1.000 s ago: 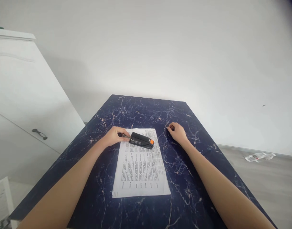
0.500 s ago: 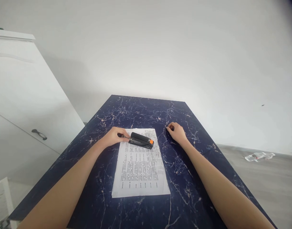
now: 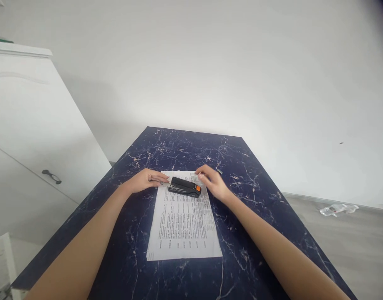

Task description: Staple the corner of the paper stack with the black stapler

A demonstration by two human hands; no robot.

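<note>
At the far left I see a white cabinet (image 3: 28,125) with a dark handle (image 3: 51,176), standing just beside the dark blue marbled table (image 3: 185,146). My left forearm runs up across the table, and my left hand (image 3: 147,180) lies flat and released, palm down, gripping nothing. Its fingers (image 3: 158,179) are stretched out together across the far left corner of the printed sheet of paper (image 3: 183,221). The fingertips end just beside the left end of the stapler (image 3: 184,187). I cannot tell whether they touch it.

The paper lies flat in the middle of the table with its long side running away from me. The stapler, black with an orange end, lies across the far end of the sheet with the orange end pointing right.

My right hand (image 3: 212,181) is just right of the orange end, over the far right corner of the paper. It is loosely open with its fingers (image 3: 201,171) gently bent and it clasps nothing. From this angle I cannot tell whether it touches the stapler or the sheet.

A small dark object (image 3: 219,171) sits on the bare table just beyond that hand. Well apart, on the grey floor at the right, lies a clear plastic bottle (image 3: 337,209).
</note>
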